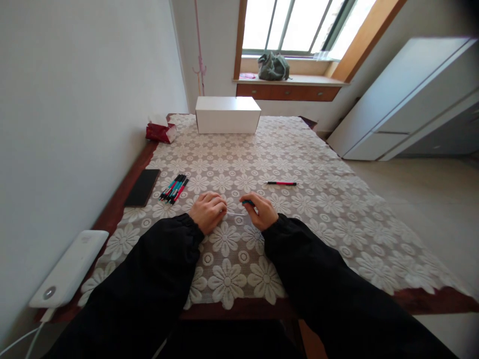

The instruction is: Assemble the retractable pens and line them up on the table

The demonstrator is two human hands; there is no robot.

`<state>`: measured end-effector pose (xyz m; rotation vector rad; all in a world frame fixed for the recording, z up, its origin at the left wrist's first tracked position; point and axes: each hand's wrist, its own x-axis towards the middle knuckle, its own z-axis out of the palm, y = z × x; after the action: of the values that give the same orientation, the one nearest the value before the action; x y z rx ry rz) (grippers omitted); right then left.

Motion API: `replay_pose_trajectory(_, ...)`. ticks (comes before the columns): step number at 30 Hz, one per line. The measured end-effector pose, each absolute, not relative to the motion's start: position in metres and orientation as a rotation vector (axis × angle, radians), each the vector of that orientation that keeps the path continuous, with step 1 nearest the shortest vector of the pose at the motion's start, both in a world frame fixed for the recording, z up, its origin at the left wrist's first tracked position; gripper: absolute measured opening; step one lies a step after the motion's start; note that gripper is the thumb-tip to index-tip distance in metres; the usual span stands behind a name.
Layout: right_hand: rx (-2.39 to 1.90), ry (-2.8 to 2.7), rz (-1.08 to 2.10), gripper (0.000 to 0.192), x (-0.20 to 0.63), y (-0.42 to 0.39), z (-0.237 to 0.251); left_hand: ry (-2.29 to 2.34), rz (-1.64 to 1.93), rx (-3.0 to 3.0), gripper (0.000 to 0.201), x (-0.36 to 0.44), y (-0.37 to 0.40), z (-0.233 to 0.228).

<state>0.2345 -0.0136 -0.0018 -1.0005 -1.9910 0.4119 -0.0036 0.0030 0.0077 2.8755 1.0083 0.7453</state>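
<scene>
My left hand rests on the patterned tablecloth with its fingers curled closed. A thin white rod like a pen refill runs from its fingertips toward my right hand; its left end is hidden in the fingers. My right hand is closed round a short dark teal pen part, most of which its fingers cover. Whether the rod touches the right hand, I cannot tell. Left of my hands lies a bunch of several pens in teal, red and black. A single red-and-black pen lies beyond my right hand.
A black flat tablet-like object lies at the left edge. Behind it is a red tissue pack. A white box stands at the table's far end. Front left sits a white power strip-like device with cables.
</scene>
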Motion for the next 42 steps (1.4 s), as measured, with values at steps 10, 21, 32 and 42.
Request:
replay_pose_trajectory(10, -1.189, -2.020, 0.472, 0.018, 0.239, -0.009, -0.017, 1.222, 0.803, 2.841, 0.016, -0.010, 0.007, 0.011)
replay_pose_trajectory(21, -1.083, -2.144, 0.558, 0.022, 0.232, -0.014, -0.018, 1.165, 0.872, 2.879, 0.015, -0.006, 0.002, 0.015)
replay_pose_trajectory(32, -1.055, -2.060, 0.738, 0.014, 0.224, -0.020, -0.008, 1.153, 1.186, 2.749, 0.040, -0.001, -0.008, 0.023)
replay_pose_trajectory(42, -0.758, -1.372, 1.508, 0.034, 0.214, -0.021, -0.003, 1.156, 1.330, 2.129, 0.030, -0.001, -0.012, 0.026)
